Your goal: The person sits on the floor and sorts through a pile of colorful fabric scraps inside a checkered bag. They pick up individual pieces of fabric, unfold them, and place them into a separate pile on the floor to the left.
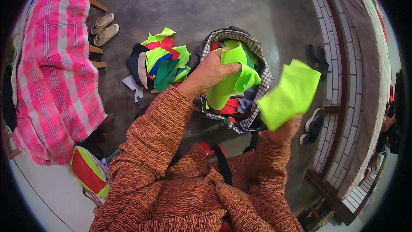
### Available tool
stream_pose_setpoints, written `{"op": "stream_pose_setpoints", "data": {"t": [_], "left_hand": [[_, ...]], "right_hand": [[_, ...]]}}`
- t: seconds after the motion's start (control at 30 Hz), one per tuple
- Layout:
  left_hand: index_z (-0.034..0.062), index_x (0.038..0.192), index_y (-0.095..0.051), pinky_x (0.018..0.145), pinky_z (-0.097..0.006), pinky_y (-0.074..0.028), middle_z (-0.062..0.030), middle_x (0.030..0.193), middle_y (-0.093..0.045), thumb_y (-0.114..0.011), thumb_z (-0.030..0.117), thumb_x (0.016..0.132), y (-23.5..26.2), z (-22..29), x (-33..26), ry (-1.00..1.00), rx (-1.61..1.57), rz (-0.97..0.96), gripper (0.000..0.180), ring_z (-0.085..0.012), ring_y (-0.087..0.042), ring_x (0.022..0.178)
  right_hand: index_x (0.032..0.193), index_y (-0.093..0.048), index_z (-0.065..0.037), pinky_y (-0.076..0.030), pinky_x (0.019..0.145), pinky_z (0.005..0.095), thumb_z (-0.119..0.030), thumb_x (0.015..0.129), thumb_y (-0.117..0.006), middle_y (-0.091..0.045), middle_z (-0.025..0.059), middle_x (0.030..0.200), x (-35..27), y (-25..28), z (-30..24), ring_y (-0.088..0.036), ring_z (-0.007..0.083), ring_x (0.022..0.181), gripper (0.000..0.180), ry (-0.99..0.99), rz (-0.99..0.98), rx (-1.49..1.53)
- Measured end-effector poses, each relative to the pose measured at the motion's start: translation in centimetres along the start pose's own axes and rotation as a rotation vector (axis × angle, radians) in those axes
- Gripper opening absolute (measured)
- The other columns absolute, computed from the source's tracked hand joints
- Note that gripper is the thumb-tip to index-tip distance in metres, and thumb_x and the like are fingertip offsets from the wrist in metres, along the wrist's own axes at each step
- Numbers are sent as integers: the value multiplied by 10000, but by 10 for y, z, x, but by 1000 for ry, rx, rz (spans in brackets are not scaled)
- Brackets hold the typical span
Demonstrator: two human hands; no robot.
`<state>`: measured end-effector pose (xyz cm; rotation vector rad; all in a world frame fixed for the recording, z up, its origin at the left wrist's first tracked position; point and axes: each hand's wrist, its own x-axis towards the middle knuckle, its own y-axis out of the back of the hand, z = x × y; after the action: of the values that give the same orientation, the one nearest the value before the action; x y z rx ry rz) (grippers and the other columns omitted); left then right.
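Note:
My left hand is closed on a neon yellow-green fabric piece, its thumb lying over the cloth, above a checked cloth bag. To the right, my right hand grips a second neon yellow-green fabric piece, which stands up from the hand and hides most of the fingers. Red fabric scraps and grey ones show inside the bag, partly covered by the left piece.
Left of the bag, a pile of fabric scraps in green, red, blue and black lies on the dark floor. Beige shoes sit near a pink plaid cloth. Dark shoes rest by the white-brick-patterned base at right.

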<state>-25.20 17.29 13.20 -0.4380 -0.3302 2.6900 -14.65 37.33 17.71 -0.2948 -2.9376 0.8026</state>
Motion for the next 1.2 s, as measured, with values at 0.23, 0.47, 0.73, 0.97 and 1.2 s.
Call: {"op": "stream_pose_setpoints", "data": {"t": [0.23, 0.47, 0.73, 0.97, 1.2], "left_hand": [[17, 1129, -568, 824, -269, -477, -28, 1008, -628, -669, 135, 822, -11, -2, -2, -35, -80, -9, 343, -111, -591, 894], [10, 1122, -585, 816, -270, -490, -42, 1006, -640, -704, 105, 790, -8, 11, -4, 66, -94, -58, 365, -121, -604, 905], [31, 1129, -569, 790, -316, -510, -49, 1011, -638, -654, 168, 855, 6, 15, -3, 112, -486, 46, 318, -150, -623, 877], [19, 1186, -536, 859, -318, -494, -64, 1098, -619, -603, 215, 896, 8, 19, -4, 183, -541, -48, 357, -167, -612, 973], [3, 1226, -521, 875, -300, -484, -63, 1139, -602, -586, 246, 910, 0, 11, -3, 200, -329, -186, 404, -145, -596, 998]], "right_hand": [[1262, -439, -2, -412, 926, 284, 29, 815, -602, -561, 93, 1179, 20, -12, 37, -537, 167, 1069, 477, -194, -95, -292], [1164, -537, 2, -466, 853, 310, -33, 842, -626, -612, 73, 1096, 22, 22, 62, -589, 176, 967, 336, -170, 40, -266], [1030, -529, -100, -353, 964, 474, -376, 904, -512, -539, 65, 1073, 32, 28, 31, -499, 258, 1036, 303, -96, -74, 413], [1101, -442, -129, -344, 619, 322, -290, 879, -510, -402, 14, 737, 30, 16, 30, -369, 154, 669, 282, -191, -407, 461], [1164, -532, 10, -515, 799, 312, -18, 819, -612, -621, 107, 1085, 20, 2, 44, -626, 195, 928, 355, -428, -23, -9]]}}
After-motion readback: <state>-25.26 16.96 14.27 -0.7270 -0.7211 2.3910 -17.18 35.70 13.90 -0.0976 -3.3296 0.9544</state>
